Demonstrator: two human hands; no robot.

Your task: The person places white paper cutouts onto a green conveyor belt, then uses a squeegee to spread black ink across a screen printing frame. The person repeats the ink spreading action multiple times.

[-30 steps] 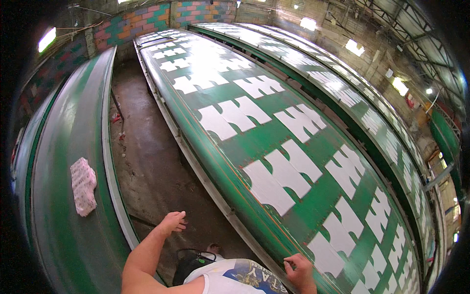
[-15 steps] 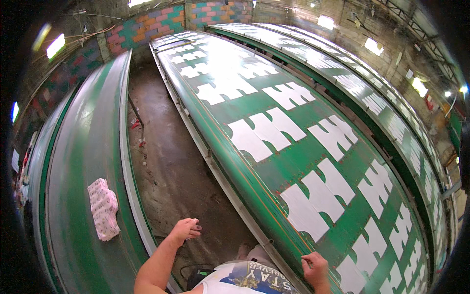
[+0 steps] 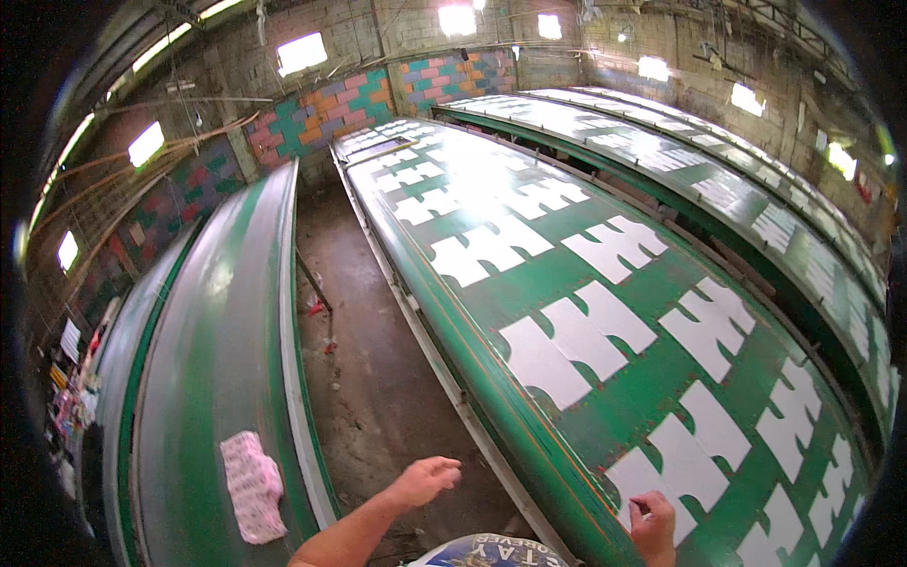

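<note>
Head view.

Panels (image 3: 720,425): white, flat, each with curved cut-outs, set out in spaced groups along the long table (image 3: 628,392), which is green and runs from near right to far centre. Nearest group lies just beyond the right hand. Handling, by judgement: light, thin and limp, likely cloth; prone to fold, crease or shift if dragged, perhaps lightly stuck to the surface. Best hold: two corners of a straight edge, lifted evenly; the narrow tips beside the cut-outs look the weakest place to pull.

Right hand (image 3: 653,522): over the near edge of the long table, fingers curled in toward the thumb; nothing visible in it, and whether it is fully closed or touches a panel cannot be told.

Left hand (image 3: 427,480): above the floor (image 3: 364,378) between the tables, fingers loosely extended, empty.

Bundle (image 3: 253,487): one, pink, patterned, on the near part of the left table (image 3: 198,397). By judgement soft and light; a grasp round its middle would suit.

Wall (image 3: 321,113): far end, brick pattern, several colours.
</note>
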